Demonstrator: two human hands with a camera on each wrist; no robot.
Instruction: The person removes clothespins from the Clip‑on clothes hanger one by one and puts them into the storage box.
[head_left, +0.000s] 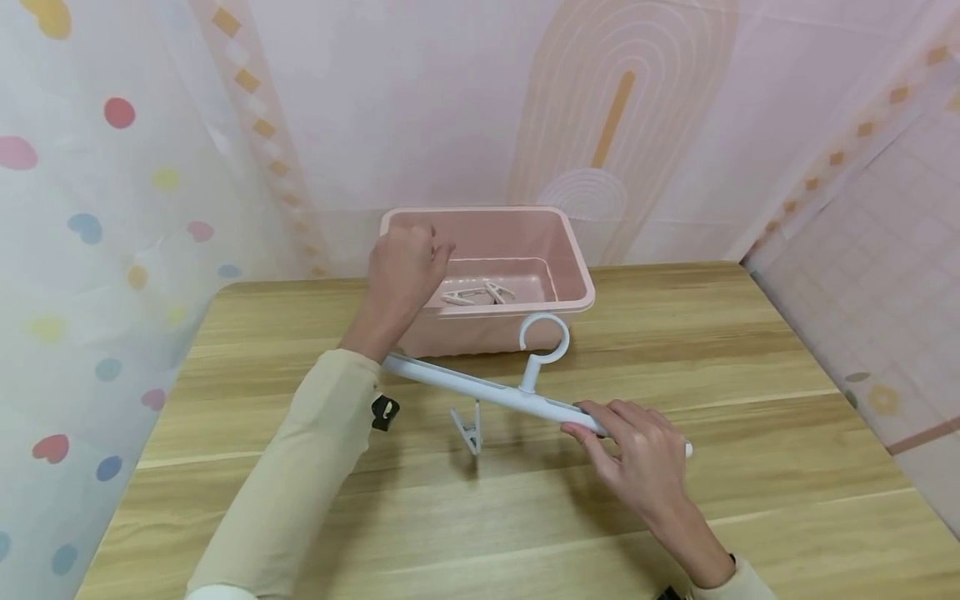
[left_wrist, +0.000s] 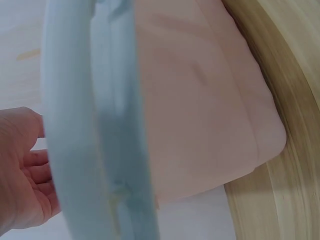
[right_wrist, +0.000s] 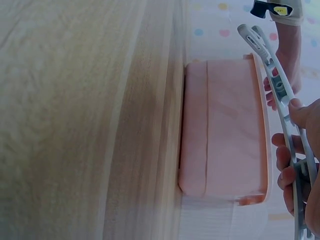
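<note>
My right hand [head_left: 637,450] grips a pale blue-white clothes hanger [head_left: 480,385] near its right end, thumb on the near side. The hanger slants over the table, its round hook [head_left: 557,354] upward in the head view. A clip [head_left: 471,432] hangs below the bar. My left hand [head_left: 405,271] is over the left part of a pink bin [head_left: 495,333], fingers loosely curled, with nothing seen in them. In the left wrist view the hanger bar [left_wrist: 70,125] crosses in front of that hand. Inside the bin lie white clips [head_left: 459,297].
The bin stands at the back of a wooden table [head_left: 750,375], against a patterned pink wall covering [head_left: 412,108]. Dotted sheeting [head_left: 90,333] covers the left side. A black wrist device [head_left: 386,412] shows beside the left sleeve.
</note>
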